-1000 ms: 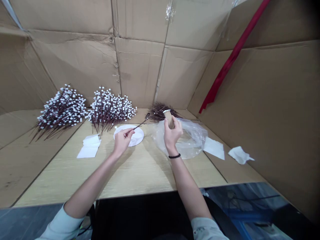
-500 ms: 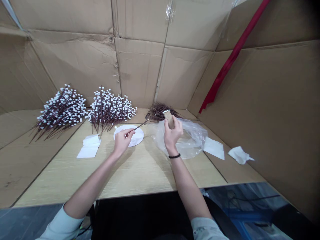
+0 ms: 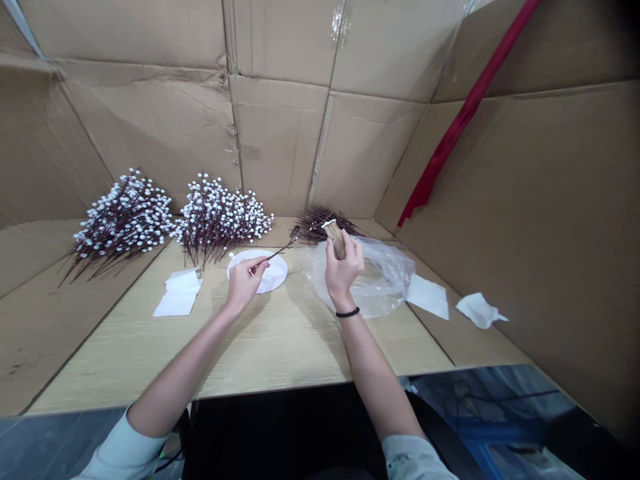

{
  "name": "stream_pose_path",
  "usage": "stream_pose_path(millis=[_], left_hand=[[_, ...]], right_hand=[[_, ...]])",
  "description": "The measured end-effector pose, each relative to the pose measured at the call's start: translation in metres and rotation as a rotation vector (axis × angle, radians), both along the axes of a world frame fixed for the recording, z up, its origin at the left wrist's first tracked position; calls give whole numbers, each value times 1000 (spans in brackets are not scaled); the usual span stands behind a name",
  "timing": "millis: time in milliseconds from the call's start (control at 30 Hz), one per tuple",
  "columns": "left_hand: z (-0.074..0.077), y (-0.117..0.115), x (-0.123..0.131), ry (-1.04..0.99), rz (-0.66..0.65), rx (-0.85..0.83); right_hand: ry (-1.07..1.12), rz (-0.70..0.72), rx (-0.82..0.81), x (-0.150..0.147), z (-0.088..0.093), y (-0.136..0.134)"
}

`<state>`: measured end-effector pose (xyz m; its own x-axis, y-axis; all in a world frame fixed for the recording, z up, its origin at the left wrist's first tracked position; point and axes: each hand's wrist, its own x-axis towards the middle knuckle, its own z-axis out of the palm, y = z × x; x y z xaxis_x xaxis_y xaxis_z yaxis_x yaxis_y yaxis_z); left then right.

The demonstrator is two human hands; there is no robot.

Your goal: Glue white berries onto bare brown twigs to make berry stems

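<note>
My left hand (image 3: 245, 281) pinches a thin brown twig (image 3: 277, 253) above a round white disc (image 3: 273, 275). The twig slants up to the right, and its branched tip ends near the thing in my other hand. Held upright but tilted left in my right hand (image 3: 344, 267) is a short tan block (image 3: 334, 239) with a white upper edge; its exact kind I cannot tell. Its white edge is close to the twig's tip; whether they touch I cannot make out. Beneath my right hand lies a clear plastic bag (image 3: 383, 293).
Two heaps of white-berried stems, one far left (image 3: 125, 223) and one beside it (image 3: 220, 217), lie at the back. Bare brown twigs (image 3: 320, 223) are piled behind the bag. White papers lie left (image 3: 179, 293) and right (image 3: 429, 297). Cardboard walls (image 3: 280, 140) enclose the table; a red strip (image 3: 453, 133) hangs right.
My right hand has shifted slightly left with the tan block, bringing its white edge closer to the twig's tip. My left hand and the twig have stayed in place.
</note>
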<state>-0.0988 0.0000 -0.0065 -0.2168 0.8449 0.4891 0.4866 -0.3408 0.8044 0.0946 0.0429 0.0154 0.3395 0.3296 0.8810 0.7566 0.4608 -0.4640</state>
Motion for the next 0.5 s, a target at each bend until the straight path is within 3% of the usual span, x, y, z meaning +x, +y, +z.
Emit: stream_pose_path(millis=[500], left_hand=[[-1, 1, -1, -11, 9, -6]], right_hand=[[40, -22, -30, 2, 3, 0]])
